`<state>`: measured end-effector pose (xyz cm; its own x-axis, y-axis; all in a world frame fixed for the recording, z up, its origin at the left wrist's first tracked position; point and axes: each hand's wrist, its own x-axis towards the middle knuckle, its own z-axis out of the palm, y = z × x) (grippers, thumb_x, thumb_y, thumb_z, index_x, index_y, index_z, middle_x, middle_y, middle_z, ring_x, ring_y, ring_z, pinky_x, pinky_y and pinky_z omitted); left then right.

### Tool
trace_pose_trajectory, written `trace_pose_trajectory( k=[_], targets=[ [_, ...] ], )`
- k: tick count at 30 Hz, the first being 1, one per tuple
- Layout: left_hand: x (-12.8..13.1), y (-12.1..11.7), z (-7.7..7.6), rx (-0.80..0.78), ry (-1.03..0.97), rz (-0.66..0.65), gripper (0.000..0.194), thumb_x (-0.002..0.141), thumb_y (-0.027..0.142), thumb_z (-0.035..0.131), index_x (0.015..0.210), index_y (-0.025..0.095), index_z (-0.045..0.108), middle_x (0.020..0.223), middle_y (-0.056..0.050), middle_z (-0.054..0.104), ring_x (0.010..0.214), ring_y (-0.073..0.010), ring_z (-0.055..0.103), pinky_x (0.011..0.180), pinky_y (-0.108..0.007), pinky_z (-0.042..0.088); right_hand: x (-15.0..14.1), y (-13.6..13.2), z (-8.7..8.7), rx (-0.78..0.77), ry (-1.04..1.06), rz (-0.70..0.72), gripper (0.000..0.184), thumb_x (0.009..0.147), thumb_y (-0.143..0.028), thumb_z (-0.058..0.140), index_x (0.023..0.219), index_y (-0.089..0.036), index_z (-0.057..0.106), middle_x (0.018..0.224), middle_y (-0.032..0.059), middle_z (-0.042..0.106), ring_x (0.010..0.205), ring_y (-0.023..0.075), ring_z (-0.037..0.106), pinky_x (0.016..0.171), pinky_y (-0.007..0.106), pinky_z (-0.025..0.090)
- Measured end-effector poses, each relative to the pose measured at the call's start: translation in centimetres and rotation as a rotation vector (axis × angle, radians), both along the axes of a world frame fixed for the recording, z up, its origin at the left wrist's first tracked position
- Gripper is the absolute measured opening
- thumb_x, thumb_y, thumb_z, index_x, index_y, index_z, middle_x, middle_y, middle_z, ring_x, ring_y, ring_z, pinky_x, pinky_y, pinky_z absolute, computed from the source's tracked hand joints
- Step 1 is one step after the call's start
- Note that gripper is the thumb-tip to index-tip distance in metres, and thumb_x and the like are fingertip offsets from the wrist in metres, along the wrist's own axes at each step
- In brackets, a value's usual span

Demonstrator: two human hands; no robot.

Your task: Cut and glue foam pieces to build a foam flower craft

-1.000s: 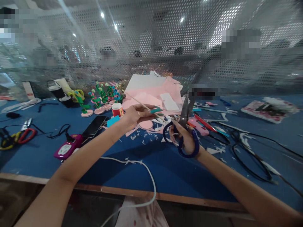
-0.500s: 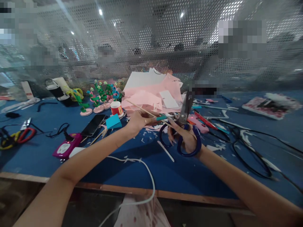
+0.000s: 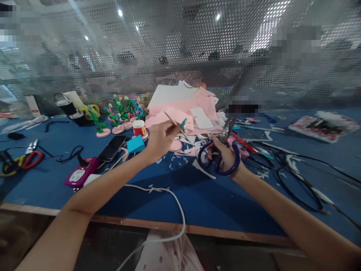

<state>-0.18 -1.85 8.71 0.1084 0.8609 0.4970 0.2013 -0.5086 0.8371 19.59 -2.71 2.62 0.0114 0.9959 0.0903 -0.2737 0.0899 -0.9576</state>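
Note:
My left hand (image 3: pixel 159 141) is closed in a pinch on a thin wooden stick (image 3: pixel 169 117), which slants up and to the left. A small teal strip (image 3: pixel 184 123) shows at the fingertips, on or against the stick; I cannot tell how it is fixed. My right hand (image 3: pixel 225 152) is closed through the dark blue handles of a pair of scissors (image 3: pixel 233 161). Their blades point up and away. Between and beyond the hands lie a round pink disc (image 3: pixel 176 145) and scattered paper scraps (image 3: pixel 194 141).
Pink and white paper sheets (image 3: pixel 175 99) stand behind. Green paper plants (image 3: pixel 114 114), a red-and-white cup (image 3: pixel 140 129), blue squares (image 3: pixel 135 144), a phone (image 3: pixel 112 148) and a purple power socket (image 3: pixel 81 173) are left. A glue gun (image 3: pixel 241 148), red cutter (image 3: pixel 245 143) and cables (image 3: pixel 299 188) lie right.
My left hand has moved up and slightly left with the stick and teal strip, away from the scissors. The scissors have turned and dropped back a little. A white strip below has shifted.

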Motion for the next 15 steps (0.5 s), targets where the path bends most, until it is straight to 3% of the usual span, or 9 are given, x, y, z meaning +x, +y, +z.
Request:
trace_pose_trajectory(
  k=[4,10,15],
  targets=[
    [-0.5,0.1,0.0,0.16,0.26,0.128,0.015,0.077,0.029,0.059,0.069,0.018,0.067,0.065,-0.004,0.063,0.064,-0.0135,0.053,0.064,-0.023,0.036,0.5,0.5,-0.3,0.111,0.042,-0.223,0.04,0.065,-0.059,0.064,0.054,-0.022,0.055,0.048,-0.0003,0.05,0.042,0.0109,0.046,0.04,0.027,0.043],
    [-0.5,0.4,0.0,0.205,0.395,0.19,0.019,0.081,0.029,0.055,0.072,0.018,0.067,0.071,-0.006,0.066,0.068,-0.015,0.057,0.065,-0.024,0.036,0.6,-0.3,0.6,0.378,0.001,-0.347,0.027,0.072,-0.051,0.063,0.063,-0.026,0.059,0.059,-0.0002,0.053,0.055,0.0134,0.052,0.058,0.03,0.048],
    [-0.7,0.6,-0.2,0.415,0.508,0.255,0.022,0.083,0.028,0.051,0.072,0.017,0.067,0.07,-0.005,0.068,0.068,-0.0134,0.06,0.064,-0.023,0.041,-0.1,-0.8,0.9,0.465,-0.08,-0.447,0.029,0.072,-0.05,0.064,0.068,-0.023,0.055,0.057,-0.0024,0.054,0.052,0.0129,0.052,0.058,0.031,0.046]
  ],
)
